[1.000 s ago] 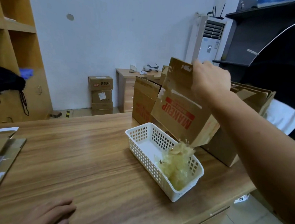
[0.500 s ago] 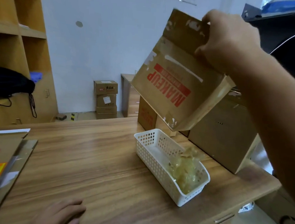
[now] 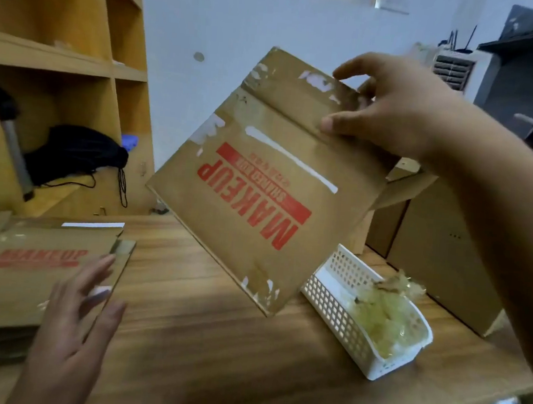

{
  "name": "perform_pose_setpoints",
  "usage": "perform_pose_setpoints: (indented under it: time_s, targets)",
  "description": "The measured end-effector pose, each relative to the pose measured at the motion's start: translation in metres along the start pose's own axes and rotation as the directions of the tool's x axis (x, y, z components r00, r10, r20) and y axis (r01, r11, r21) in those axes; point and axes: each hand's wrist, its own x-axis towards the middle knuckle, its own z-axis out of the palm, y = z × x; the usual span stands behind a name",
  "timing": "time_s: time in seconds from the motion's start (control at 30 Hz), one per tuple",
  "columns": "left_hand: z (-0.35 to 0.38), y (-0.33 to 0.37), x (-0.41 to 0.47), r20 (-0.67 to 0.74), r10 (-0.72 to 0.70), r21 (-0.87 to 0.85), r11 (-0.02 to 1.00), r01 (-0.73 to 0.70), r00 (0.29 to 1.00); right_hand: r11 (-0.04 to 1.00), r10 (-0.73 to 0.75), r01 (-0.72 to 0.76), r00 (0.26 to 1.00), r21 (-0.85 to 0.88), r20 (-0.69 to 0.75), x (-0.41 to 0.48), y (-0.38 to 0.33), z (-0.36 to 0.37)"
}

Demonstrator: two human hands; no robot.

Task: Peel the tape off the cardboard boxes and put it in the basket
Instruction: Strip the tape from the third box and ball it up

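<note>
Our right hand [image 3: 392,113] pinches the flattened cardboard box [image 3: 260,185] by its top edge, holding it tilted in the air, just left of the basket [image 3: 330,301] holding peeled tape [image 3: 381,311]. Our left hand [image 3: 71,320], fingers spread, hovers nearer the box's lower-left edge, so we judge it best placed to steady it.

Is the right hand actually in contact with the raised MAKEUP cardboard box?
Touching. The head view shows the right hand gripping the flattened MAKEUP box at its top edge, with the thumb pressed on the printed face and the fingers over the edge.
</note>
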Motion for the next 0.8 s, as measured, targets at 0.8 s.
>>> perform_pose_setpoints:
  time_s: [0.8]
  targets:
    - [-0.029, 0.045, -0.001, 0.456, -0.071, 0.411, 0.901, -0.139, 0.887, 0.987, -0.049, -0.044, 0.833, 0.154, 0.551, 0.012, 0.049, 0.203]
